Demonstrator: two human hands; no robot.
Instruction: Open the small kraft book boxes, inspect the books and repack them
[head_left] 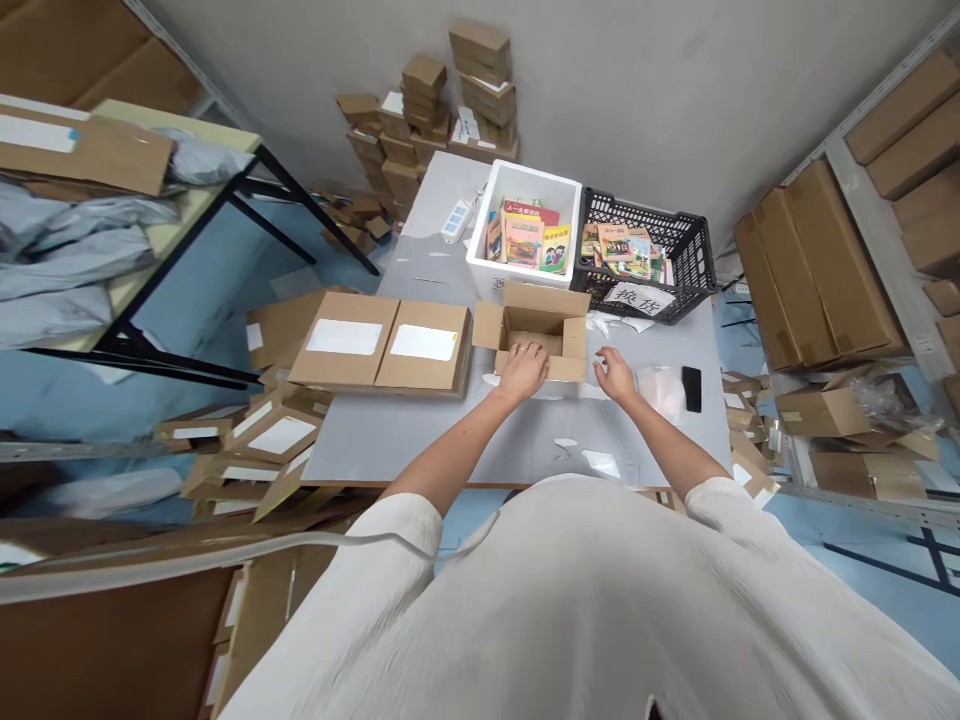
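Observation:
In the head view a small cardboard box (532, 338) stands on the grey table with its flaps folded out and its inside showing. My left hand (525, 370) lies over the near left edge of this box, fingers bent over the rim and flap; the thumb is hard to see. To the right of the box, my right hand (615, 376) hovers close to the tabletop. Its fingers are loosely curled and apart, holding nothing. Left of the open box sit two closed cardboard boxes (424, 372) with white labels.
Behind the open box stand a white foam bin (478, 262) and a black plastic crate (694, 240), both holding colourful booklets. A black phone (691, 389) and a clear plastic bag (660, 388) lie at the right. A power strip (456, 221) is at the back left.

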